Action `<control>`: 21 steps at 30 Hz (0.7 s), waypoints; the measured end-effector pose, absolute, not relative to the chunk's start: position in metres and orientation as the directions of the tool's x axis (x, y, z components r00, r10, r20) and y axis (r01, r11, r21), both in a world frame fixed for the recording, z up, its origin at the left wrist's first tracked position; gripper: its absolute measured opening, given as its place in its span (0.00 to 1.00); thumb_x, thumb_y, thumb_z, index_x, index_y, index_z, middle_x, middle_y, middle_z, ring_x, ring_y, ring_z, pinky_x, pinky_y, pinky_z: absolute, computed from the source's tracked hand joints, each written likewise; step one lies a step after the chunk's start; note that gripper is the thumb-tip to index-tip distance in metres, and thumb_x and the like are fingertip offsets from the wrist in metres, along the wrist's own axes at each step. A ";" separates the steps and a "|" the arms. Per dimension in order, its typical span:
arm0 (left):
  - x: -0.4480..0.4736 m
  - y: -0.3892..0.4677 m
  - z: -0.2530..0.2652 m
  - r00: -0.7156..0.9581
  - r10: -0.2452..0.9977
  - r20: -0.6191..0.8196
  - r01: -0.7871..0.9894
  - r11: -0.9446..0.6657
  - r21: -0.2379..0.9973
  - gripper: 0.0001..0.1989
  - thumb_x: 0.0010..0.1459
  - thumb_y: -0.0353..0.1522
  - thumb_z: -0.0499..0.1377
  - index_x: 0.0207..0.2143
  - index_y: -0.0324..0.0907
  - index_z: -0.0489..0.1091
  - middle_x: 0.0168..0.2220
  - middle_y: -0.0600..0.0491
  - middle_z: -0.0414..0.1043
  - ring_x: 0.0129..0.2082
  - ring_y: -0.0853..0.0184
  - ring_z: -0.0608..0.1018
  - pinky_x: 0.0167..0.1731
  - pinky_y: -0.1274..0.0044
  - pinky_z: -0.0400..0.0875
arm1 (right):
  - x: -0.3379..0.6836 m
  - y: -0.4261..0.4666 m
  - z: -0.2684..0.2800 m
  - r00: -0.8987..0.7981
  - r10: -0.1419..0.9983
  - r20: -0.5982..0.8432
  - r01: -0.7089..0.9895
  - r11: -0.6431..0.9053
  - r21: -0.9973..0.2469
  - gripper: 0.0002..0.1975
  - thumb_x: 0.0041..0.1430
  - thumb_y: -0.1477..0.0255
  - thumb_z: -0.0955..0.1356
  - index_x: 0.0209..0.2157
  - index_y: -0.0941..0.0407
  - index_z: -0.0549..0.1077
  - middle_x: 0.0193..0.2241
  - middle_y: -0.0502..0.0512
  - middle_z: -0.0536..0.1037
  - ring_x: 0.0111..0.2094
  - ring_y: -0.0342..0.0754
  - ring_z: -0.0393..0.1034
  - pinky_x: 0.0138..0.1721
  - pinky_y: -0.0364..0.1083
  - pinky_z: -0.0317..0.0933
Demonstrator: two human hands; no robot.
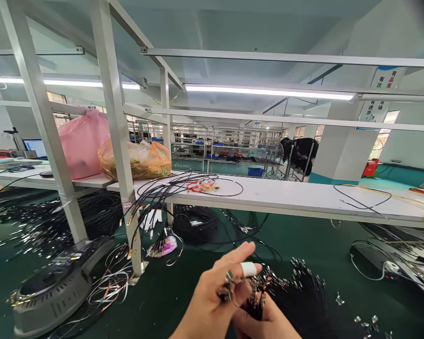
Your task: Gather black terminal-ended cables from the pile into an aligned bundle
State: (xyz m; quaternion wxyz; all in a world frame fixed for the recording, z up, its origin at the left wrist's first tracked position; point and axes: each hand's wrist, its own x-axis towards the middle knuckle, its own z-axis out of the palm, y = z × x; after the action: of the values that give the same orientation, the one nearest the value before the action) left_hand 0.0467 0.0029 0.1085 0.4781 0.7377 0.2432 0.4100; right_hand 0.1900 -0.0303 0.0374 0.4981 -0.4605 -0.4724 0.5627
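Observation:
My left hand [212, 292] is in front of me at the lower middle, with white tape [248, 269] round one finger. Several small metal connectors [227, 286] show in its curled grip, partly hidden by the fingers. Just right of it and touching it, my right hand [268, 320] is closed round a bunch of black cables [255, 308] whose metal ends point up. Beside the right hand lies a large pile of black cables [307, 296] with metal tips, on the dark green table [155, 301].
A grey round-based machine [53, 296] and tangled white wires [109, 287] are at left. Metal posts [115, 94] carry a white shelf [268, 190] with cables, orange-handled scissors [195, 187] and plastic bags [85, 146]. Loose connectors [372, 325] lie at lower right; a black box [369, 259] stands beyond.

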 end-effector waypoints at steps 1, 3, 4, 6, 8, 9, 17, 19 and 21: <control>0.050 0.001 0.107 0.613 0.674 0.413 -0.038 -0.497 0.867 0.17 0.62 0.45 0.56 0.49 0.53 0.76 0.61 0.54 0.66 0.63 0.57 0.65 0.62 0.71 0.55 | 0.189 -0.030 0.038 -0.084 0.996 -0.036 -0.130 -0.046 -0.990 0.30 0.40 0.46 0.75 0.33 0.58 0.76 0.19 0.47 0.70 0.20 0.40 0.60 0.24 0.42 0.52; 0.052 -0.001 0.106 0.729 0.549 0.408 -0.027 -0.573 0.819 0.18 0.63 0.44 0.55 0.52 0.52 0.74 0.56 0.51 0.72 0.55 0.58 0.74 0.56 0.73 0.64 | 0.190 -0.031 0.040 -0.089 0.996 -0.009 -0.135 -0.021 -0.991 0.29 0.39 0.46 0.75 0.34 0.55 0.76 0.21 0.47 0.71 0.21 0.41 0.62 0.24 0.43 0.54; 0.052 -0.001 0.107 0.746 0.539 0.391 -0.019 -0.569 0.822 0.18 0.64 0.44 0.54 0.52 0.52 0.74 0.53 0.50 0.75 0.51 0.59 0.77 0.52 0.74 0.67 | 0.190 -0.031 0.040 -0.087 0.996 0.000 -0.133 -0.011 -0.991 0.28 0.40 0.47 0.75 0.34 0.55 0.76 0.20 0.46 0.71 0.21 0.41 0.62 0.24 0.43 0.54; 0.051 -0.001 0.109 0.704 0.575 0.416 -0.044 -0.550 0.834 0.18 0.65 0.43 0.53 0.52 0.52 0.74 0.54 0.50 0.74 0.50 0.60 0.77 0.49 0.75 0.69 | 0.192 -0.032 0.041 -0.077 0.997 0.010 -0.120 0.000 -0.993 0.23 0.45 0.49 0.74 0.29 0.56 0.75 0.17 0.44 0.68 0.19 0.40 0.60 0.23 0.42 0.54; 0.049 0.000 0.111 0.644 0.577 0.502 -0.077 -0.604 0.793 0.17 0.66 0.42 0.52 0.53 0.52 0.73 0.60 0.52 0.68 0.59 0.59 0.70 0.57 0.73 0.64 | 0.193 -0.034 0.042 -0.053 0.998 0.025 -0.107 0.020 -0.994 0.20 0.48 0.54 0.74 0.25 0.56 0.72 0.16 0.42 0.66 0.18 0.39 0.59 0.24 0.42 0.56; 0.049 0.000 0.110 0.656 0.541 0.526 -0.079 -0.644 0.761 0.17 0.66 0.41 0.54 0.53 0.52 0.73 0.61 0.53 0.66 0.61 0.59 0.67 0.59 0.72 0.61 | 0.193 -0.034 0.043 -0.035 0.999 0.039 -0.103 0.035 -0.994 0.18 0.47 0.57 0.75 0.24 0.56 0.71 0.16 0.42 0.67 0.19 0.40 0.61 0.25 0.43 0.59; 0.050 0.002 0.094 0.721 0.487 0.492 0.023 -0.728 0.685 0.17 0.66 0.35 0.53 0.55 0.52 0.71 0.56 0.52 0.72 0.54 0.61 0.75 0.51 0.76 0.66 | 0.193 -0.034 0.040 0.092 0.993 0.080 -0.103 0.089 -0.991 0.11 0.37 0.76 0.69 0.28 0.55 0.72 0.23 0.49 0.77 0.26 0.48 0.70 0.31 0.47 0.63; 0.048 0.002 0.093 0.723 0.456 0.518 0.003 -0.753 0.658 0.19 0.66 0.34 0.53 0.59 0.52 0.67 0.58 0.51 0.70 0.54 0.61 0.75 0.51 0.75 0.66 | 0.192 -0.035 0.039 0.105 0.992 0.071 -0.094 0.081 -0.992 0.10 0.37 0.76 0.69 0.28 0.55 0.71 0.21 0.48 0.76 0.24 0.47 0.68 0.28 0.46 0.61; 0.047 0.002 0.094 0.733 0.462 0.500 0.019 -0.748 0.664 0.19 0.66 0.34 0.53 0.59 0.53 0.67 0.57 0.51 0.71 0.53 0.61 0.75 0.51 0.75 0.66 | 0.191 -0.037 0.040 0.114 0.991 0.075 -0.090 0.085 -0.992 0.13 0.37 0.76 0.69 0.31 0.56 0.72 0.25 0.51 0.78 0.27 0.49 0.70 0.30 0.47 0.62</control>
State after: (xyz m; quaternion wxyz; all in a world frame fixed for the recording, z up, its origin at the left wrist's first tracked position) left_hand 0.0470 0.0016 0.0938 0.3275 0.8713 0.1379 0.3385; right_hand 0.1913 -0.0373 0.0403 0.5699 -0.4821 -0.4668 0.4743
